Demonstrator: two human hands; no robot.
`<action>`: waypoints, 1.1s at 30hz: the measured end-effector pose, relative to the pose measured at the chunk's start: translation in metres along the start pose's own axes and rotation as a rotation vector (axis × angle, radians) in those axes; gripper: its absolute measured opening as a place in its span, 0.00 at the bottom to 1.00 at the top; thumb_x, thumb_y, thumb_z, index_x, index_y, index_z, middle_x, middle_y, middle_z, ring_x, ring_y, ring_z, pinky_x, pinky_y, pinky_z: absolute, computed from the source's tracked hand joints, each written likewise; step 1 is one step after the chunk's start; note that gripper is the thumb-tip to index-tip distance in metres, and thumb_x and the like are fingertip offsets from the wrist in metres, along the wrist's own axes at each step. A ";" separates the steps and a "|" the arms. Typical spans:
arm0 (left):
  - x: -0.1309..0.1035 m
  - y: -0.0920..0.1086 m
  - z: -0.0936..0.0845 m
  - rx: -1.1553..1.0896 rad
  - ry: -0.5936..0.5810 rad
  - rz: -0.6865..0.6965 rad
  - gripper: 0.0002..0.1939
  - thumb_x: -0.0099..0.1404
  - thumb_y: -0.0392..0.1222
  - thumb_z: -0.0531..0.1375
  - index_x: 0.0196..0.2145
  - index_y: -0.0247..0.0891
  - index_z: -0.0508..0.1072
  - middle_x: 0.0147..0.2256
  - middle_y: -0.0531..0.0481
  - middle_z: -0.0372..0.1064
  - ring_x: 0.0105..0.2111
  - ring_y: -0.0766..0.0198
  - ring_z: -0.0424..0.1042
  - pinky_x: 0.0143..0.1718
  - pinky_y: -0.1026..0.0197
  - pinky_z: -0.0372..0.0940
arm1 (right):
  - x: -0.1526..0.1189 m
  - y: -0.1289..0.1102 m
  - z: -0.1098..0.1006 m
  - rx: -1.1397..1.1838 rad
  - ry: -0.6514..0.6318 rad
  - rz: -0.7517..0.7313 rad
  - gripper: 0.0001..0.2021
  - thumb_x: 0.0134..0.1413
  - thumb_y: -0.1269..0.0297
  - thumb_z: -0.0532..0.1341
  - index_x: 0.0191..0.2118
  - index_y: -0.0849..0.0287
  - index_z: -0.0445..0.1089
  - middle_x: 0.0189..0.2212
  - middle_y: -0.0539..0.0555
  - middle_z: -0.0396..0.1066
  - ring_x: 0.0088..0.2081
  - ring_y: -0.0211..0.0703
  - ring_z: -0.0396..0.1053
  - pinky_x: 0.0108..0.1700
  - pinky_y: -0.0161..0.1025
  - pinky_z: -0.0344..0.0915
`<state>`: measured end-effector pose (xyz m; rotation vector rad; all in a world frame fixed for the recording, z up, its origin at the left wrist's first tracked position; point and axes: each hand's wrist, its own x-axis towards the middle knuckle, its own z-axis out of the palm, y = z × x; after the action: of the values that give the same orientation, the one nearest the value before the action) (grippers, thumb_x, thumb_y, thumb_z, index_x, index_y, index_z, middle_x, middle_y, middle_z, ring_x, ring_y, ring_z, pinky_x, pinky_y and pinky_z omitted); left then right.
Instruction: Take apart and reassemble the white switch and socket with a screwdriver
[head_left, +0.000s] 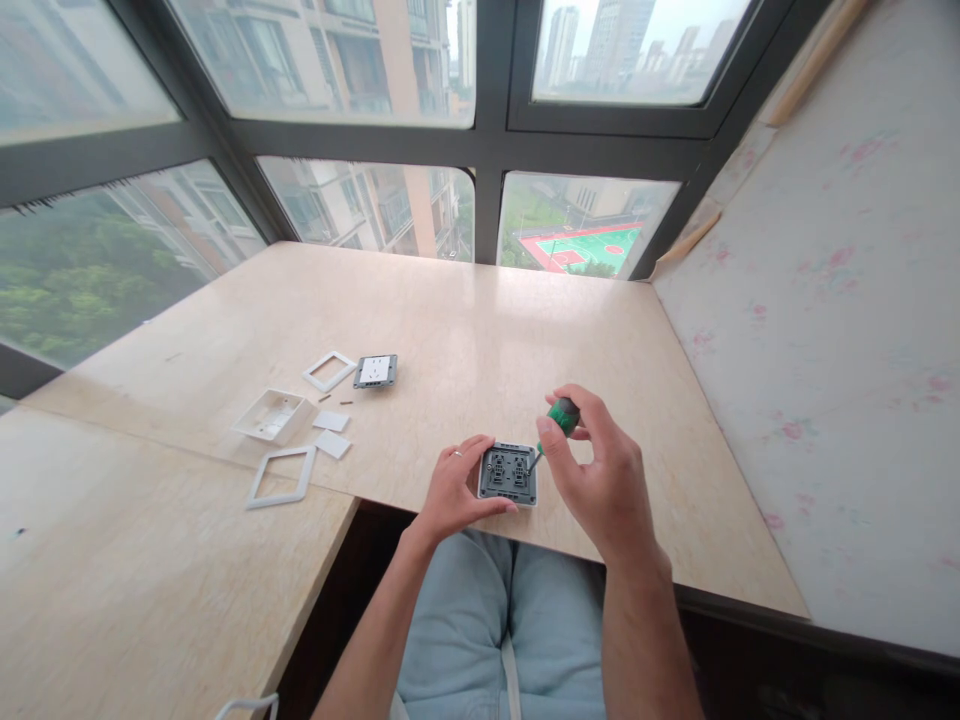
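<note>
Near the table's front edge lies a wall switch (508, 473), a dark grey square module in a white box. My left hand (457, 488) grips it from the left, thumb along the near side and fingers at the far left corner. A screwdriver (562, 416) with a green and black handle is held in my right hand (604, 475), its fingers closed round the handle. The screwdriver slants down to the left, and its tip meets the right part of the module. Whether the tip sits in a screw is too small to tell.
To the left lie a white mounting box (274, 416), two white frames (281, 478), two small white plates (332, 444) and a socket module (376, 371). Two small brown screws (346, 403) lie between them. Windows stand behind the table (555, 330); a papered wall (825, 300) bounds the right.
</note>
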<state>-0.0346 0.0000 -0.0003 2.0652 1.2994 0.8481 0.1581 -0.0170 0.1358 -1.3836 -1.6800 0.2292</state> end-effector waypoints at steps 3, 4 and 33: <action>0.000 0.000 0.000 -0.001 0.002 -0.007 0.49 0.48 0.65 0.72 0.62 0.44 0.65 0.62 0.39 0.65 0.62 0.43 0.65 0.62 0.43 0.57 | 0.006 -0.002 -0.003 -0.090 -0.020 -0.022 0.14 0.65 0.51 0.59 0.40 0.57 0.72 0.33 0.54 0.75 0.35 0.45 0.72 0.36 0.42 0.67; 0.001 0.000 0.000 0.000 0.003 -0.008 0.48 0.48 0.65 0.72 0.62 0.44 0.65 0.62 0.39 0.65 0.62 0.43 0.65 0.62 0.43 0.57 | 0.008 -0.002 -0.004 -0.114 -0.023 -0.034 0.15 0.65 0.50 0.59 0.38 0.58 0.73 0.32 0.54 0.74 0.34 0.45 0.71 0.35 0.42 0.66; 0.002 0.002 0.002 -0.023 0.041 -0.004 0.44 0.47 0.58 0.75 0.59 0.41 0.68 0.60 0.41 0.69 0.61 0.45 0.66 0.61 0.45 0.59 | 0.034 -0.016 -0.044 -0.623 -0.487 -0.092 0.12 0.68 0.64 0.53 0.46 0.63 0.71 0.35 0.62 0.78 0.39 0.52 0.77 0.38 0.42 0.68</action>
<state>-0.0317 0.0010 0.0003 2.0370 1.3088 0.9045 0.1814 -0.0112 0.1884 -1.7919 -2.3453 -0.0251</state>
